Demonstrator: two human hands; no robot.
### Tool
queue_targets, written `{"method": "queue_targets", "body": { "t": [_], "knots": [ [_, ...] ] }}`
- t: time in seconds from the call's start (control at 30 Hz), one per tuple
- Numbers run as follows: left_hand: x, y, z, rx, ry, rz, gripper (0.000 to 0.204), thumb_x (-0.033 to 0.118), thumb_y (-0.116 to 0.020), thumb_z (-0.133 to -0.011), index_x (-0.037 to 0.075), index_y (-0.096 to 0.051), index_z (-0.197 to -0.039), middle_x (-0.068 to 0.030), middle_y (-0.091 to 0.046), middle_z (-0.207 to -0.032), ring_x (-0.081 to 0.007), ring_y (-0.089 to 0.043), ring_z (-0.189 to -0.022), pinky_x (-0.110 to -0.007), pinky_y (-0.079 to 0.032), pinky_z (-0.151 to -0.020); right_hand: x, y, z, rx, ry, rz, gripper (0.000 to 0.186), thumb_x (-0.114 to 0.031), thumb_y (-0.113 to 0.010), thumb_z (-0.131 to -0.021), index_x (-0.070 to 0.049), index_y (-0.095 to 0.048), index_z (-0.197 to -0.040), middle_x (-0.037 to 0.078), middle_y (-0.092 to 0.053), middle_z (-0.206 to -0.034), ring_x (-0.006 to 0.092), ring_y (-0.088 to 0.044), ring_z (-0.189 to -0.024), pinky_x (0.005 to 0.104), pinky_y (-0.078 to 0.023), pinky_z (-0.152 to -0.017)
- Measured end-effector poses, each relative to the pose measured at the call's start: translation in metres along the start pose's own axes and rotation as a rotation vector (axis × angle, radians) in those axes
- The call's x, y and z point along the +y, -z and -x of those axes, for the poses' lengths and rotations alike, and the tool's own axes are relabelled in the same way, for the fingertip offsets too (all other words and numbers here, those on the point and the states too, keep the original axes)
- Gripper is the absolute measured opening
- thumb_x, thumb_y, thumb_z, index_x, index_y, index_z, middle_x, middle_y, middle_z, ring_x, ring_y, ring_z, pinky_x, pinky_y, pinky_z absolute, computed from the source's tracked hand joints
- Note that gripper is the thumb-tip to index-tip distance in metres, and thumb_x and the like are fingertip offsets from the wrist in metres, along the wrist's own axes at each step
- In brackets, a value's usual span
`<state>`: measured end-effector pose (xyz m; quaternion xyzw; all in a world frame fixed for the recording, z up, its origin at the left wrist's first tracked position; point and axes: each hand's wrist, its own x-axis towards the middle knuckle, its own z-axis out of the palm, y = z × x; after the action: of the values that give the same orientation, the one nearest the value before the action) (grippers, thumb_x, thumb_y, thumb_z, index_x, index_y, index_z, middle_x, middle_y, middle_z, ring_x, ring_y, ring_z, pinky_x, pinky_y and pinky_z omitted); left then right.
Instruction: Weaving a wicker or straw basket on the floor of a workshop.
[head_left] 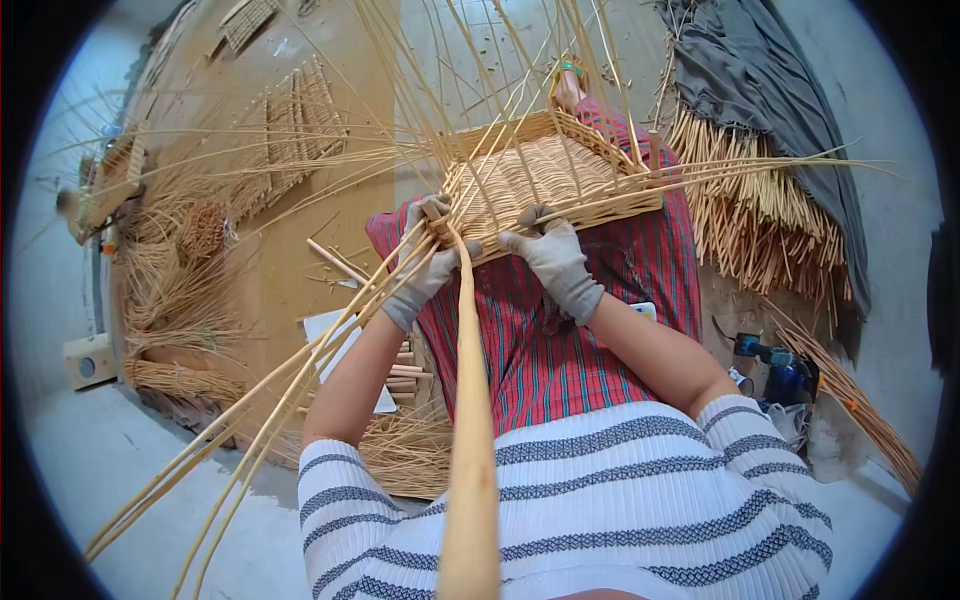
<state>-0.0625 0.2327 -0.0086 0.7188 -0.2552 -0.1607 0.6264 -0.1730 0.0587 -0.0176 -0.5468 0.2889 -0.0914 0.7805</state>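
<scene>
A shallow, half-woven wicker basket [622,202] rests across my lap on a red checked cloth [540,340]. Long uncut rods fan up and out from its sides. My left hand [424,252], in a grey-white glove, is closed round the wicker rods [300,365] at the basket's near left corner; their long ends trail toward the lower left. A thick peeled stick [468,390] runs from that corner down toward my chest. My right hand [553,258], gloved too, pinches the basket's near wall, thumb and fingers closed on it. The fingertips of both hands are partly hidden.
At the right, a dark cloth [745,75] covers a big bundle of cut rods [760,190]. Loose wicker [180,290] and woven panels [300,120] lie left. Short wooden pieces [405,375] sit by my left forearm. A blue-black tool [785,370] stands right.
</scene>
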Motion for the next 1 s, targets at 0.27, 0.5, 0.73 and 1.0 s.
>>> {"method": "queue_targets", "body": {
  "t": [0.27,0.5,0.73,1.0],
  "knots": [
    [-0.008,-0.006,0.003,0.084,-0.029,0.032,0.070,0.012,-0.094,-0.061,0.009,-0.049,-0.114,-0.0051,-0.053,-0.116,-0.0156,-0.054,-0.106,-0.029,-0.046,-0.093,-0.002,-0.014,-0.004,-0.025,0.194,0.083,0.032,-0.009,-0.082,-0.079,-0.006,-0.056,-0.097,0.001,-0.059,-0.083,0.0096,-0.058,-0.075,0.0249,-0.051,-0.067],
    [-0.017,-0.007,0.004,0.101,-0.007,-0.021,0.066,0.014,-0.092,-0.065,0.008,-0.048,-0.113,-0.0069,-0.053,-0.117,-0.0179,-0.054,-0.108,-0.032,-0.046,-0.095,-0.105,-0.032,-0.042,-0.522,0.525,1.275,0.019,-0.020,-0.062,-0.087,-0.005,-0.061,-0.099,0.019,-0.069,-0.088,0.0367,-0.068,-0.083,0.0452,-0.054,-0.078],
    [-0.027,-0.009,0.005,0.131,0.042,0.022,0.054,0.014,-0.086,-0.077,0.006,-0.048,-0.115,-0.0107,-0.052,-0.124,-0.0194,-0.053,-0.113,-0.035,-0.046,-0.102,-0.104,-0.092,-0.136,-0.330,0.839,1.278,0.055,-0.016,-0.063,-0.088,-0.005,-0.050,-0.141,0.027,-0.048,-0.141,0.0433,-0.054,-0.123,0.0395,-0.046,-0.101],
    [-0.034,-0.008,0.004,0.119,0.003,-0.025,0.050,0.013,-0.084,-0.079,0.007,-0.048,-0.114,-0.0100,-0.054,-0.121,-0.0178,-0.054,-0.108,-0.034,-0.047,-0.098,-0.094,-0.150,-0.173,0.165,0.642,0.456,0.068,-0.026,-0.066,-0.088,-0.009,-0.040,-0.149,0.022,-0.049,-0.143,0.0397,-0.050,-0.127,0.0404,-0.043,-0.105]
  ]
}}
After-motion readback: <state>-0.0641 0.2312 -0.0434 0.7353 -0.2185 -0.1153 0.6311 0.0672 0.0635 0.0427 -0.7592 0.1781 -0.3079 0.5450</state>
